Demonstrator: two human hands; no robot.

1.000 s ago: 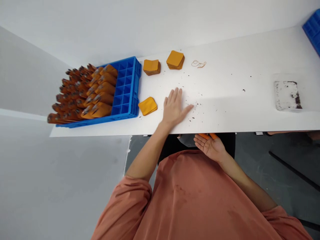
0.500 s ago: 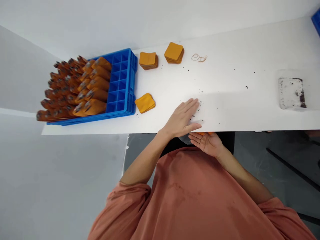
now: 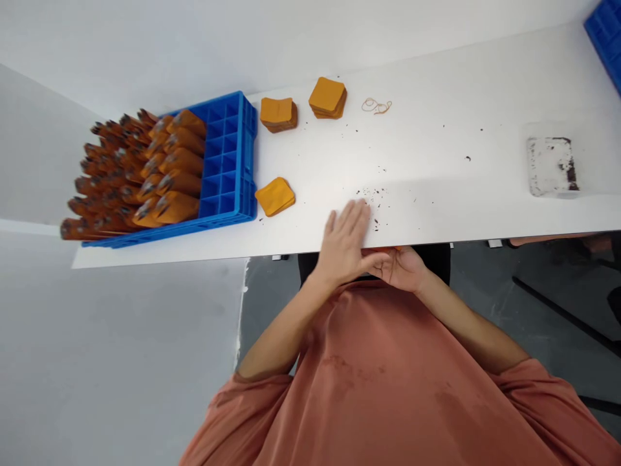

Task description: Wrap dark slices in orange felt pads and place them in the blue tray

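The left hand (image 3: 341,251) lies palm down across the near edge of a white table (image 3: 436,217), its fingers slightly spread and its thumb out to the right. It pinches nothing; whether anything is under the palm, I cannot tell. Dark crumbs (image 3: 377,192) are scattered just beyond those fingertips and to their right. The right hand (image 3: 406,268) is palm up at the table's near edge, fingers extended, partly behind the left thumb; how close together they are is unclear. An orange strip (image 3: 385,248) shows beside them, too hidden to identify.

To the left, a blue divided crate (image 3: 246,175) holds orange packets (image 3: 180,169). Between crate and left hand sits a small orange stack (image 3: 275,196). Farther back are two taller orange stacks (image 3: 328,96) and thin loops (image 3: 376,106). A clear container (image 3: 537,168) with dark residue stands well right.
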